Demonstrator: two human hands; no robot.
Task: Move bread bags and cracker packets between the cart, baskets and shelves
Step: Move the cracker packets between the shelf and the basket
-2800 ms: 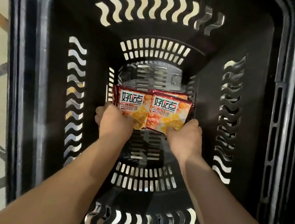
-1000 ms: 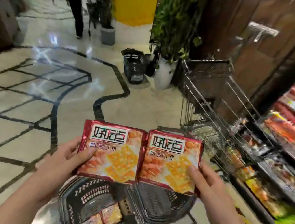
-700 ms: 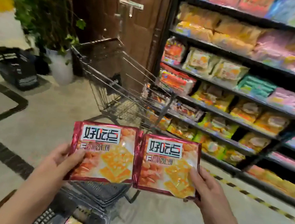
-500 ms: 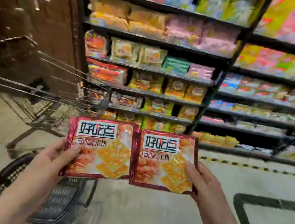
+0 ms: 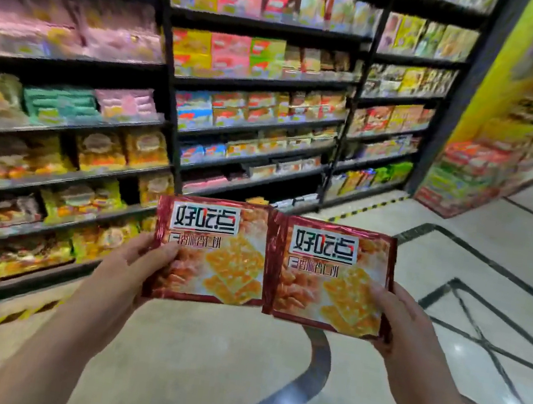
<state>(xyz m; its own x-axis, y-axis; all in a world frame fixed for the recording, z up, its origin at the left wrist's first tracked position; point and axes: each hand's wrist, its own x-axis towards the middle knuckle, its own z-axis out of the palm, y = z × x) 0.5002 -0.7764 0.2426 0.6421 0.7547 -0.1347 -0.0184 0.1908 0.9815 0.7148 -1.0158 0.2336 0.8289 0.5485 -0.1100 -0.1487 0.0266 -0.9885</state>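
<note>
Pinching a flat red foil cracker packet [image 5: 213,252] by its outer edge in the left hand [image 5: 125,271], thumb on the front. Same grip on a second identical packet [image 5: 330,276] in the right hand [image 5: 401,327]. Inner edges touching, between the hands. Beyond the hands, dark stocked shelves [image 5: 72,65]; below, glossy pale floor [image 5: 201,364].

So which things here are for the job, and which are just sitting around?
For the job: left packet, right packet, left hand, right hand, shelves.
Just sitting around: shelf snacks, boxes stacked on the floor.
</note>
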